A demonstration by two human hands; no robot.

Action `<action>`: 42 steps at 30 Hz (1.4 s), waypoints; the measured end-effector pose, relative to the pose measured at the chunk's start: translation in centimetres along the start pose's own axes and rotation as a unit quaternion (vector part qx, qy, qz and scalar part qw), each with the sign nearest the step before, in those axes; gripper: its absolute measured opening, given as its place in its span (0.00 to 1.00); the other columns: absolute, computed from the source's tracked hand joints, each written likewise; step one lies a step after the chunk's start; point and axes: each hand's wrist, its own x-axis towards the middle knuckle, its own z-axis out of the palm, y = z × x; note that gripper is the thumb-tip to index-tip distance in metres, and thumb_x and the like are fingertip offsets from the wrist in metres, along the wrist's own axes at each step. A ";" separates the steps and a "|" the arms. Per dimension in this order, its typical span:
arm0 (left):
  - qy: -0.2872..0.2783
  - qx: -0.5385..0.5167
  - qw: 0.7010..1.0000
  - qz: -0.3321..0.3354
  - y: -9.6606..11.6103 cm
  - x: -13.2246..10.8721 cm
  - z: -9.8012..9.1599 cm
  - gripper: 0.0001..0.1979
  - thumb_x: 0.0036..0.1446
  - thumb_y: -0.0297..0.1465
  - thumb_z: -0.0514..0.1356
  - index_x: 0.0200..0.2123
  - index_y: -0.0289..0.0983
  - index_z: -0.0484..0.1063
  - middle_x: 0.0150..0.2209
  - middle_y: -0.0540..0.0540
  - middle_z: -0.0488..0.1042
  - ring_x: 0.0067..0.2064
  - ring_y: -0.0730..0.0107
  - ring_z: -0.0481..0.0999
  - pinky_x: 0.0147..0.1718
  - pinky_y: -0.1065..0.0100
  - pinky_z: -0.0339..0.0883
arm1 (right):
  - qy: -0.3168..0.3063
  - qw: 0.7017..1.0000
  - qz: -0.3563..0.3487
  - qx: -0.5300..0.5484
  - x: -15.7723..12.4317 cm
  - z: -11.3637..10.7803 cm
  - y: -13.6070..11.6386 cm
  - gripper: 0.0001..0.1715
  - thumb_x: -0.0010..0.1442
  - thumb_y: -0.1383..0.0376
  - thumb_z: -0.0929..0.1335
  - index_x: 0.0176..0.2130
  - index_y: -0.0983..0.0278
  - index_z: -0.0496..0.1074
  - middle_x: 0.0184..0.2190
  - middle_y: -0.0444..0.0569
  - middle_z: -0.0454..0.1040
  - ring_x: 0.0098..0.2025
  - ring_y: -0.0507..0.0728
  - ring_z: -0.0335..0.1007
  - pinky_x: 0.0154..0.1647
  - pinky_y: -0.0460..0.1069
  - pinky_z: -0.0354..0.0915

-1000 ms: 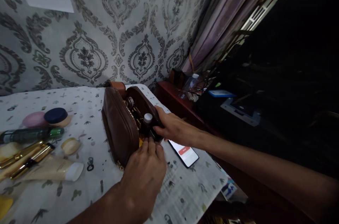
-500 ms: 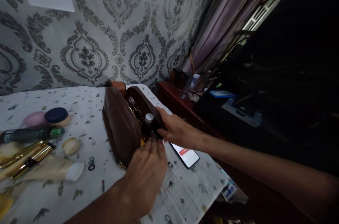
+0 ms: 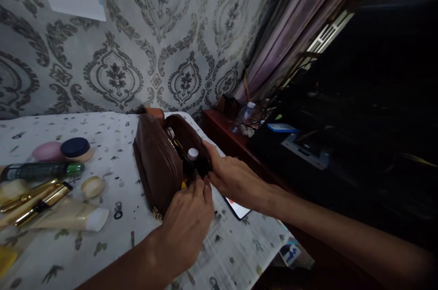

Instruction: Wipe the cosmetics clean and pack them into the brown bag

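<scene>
A brown zipped pouch [image 3: 155,162] stands open on the patterned tablecloth [image 3: 112,144]. A small dark bottle with a white cap [image 3: 192,155] sticks up inside it. My left hand [image 3: 188,221] reaches into the near end of the pouch, fingers together and tips hidden inside. My right hand [image 3: 232,178] grips the pouch's right rim beside the bottle, thumb and fingers pinched on the edge. A lit phone [image 3: 237,208] lies on the cloth, partly under my right hand.
Cosmetics lie at the left: a cream tube [image 3: 73,219], gold sticks [image 3: 32,198], a green bottle [image 3: 41,171], a small round jar [image 3: 92,186], pink and dark-lidded jars [image 3: 73,148]. A dark red side table [image 3: 232,137] with a plastic bottle [image 3: 243,116] stands right.
My right hand has closed in on the pouch rim and covers more of the phone. My left hand shifted slightly further into the pouch. The view tilted a little.
</scene>
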 end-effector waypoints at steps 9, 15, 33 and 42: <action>0.004 0.002 1.000 0.009 -0.1 -0.2 -0.4 0.36 0.42 0.21 0.65 0.58 0.20 0.65 0.53 0.26 0.73 0.50 0.49 0.77 0.45 0.58 0.76 | 0.057 0.998 0.005 0.018 0.4 0.8 -0.3 0.50 0.57 0.70 0.63 0.71 0.67 0.36 0.33 0.51 0.78 0.36 0.61 0.76 0.31 0.48 0.57; 0.002 -0.031 1.000 0.001 -0.3 0.0 0.5 0.35 0.44 0.22 0.65 0.58 0.19 0.64 0.51 0.26 0.73 0.49 0.47 0.77 0.43 0.56 0.77 | 0.075 0.993 -0.031 0.083 -0.1 1.5 -0.1 0.49 0.57 0.75 0.62 0.71 0.65 0.39 0.24 0.42 0.73 0.26 0.56 0.70 0.30 0.46 0.57; 0.090 0.016 0.995 -0.026 0.2 0.6 2.9 0.33 0.53 0.22 0.60 0.62 0.16 0.60 0.59 0.16 0.66 0.59 0.43 0.72 0.49 0.55 0.74 | 0.072 0.997 -0.011 0.015 6.3 -0.1 -0.6 0.51 0.59 0.65 0.67 0.70 0.67 0.38 0.50 0.60 0.77 0.51 0.66 0.74 0.42 0.52 0.64; 0.035 0.030 0.999 -0.019 0.2 0.4 1.6 0.31 0.53 0.21 0.58 0.62 0.20 0.61 0.60 0.20 0.66 0.58 0.45 0.74 0.49 0.57 0.75 | 0.080 0.995 -0.020 0.061 6.1 0.3 0.3 0.56 0.58 0.60 0.71 0.71 0.66 0.36 0.47 0.58 0.78 0.47 0.66 0.76 0.38 0.49 0.62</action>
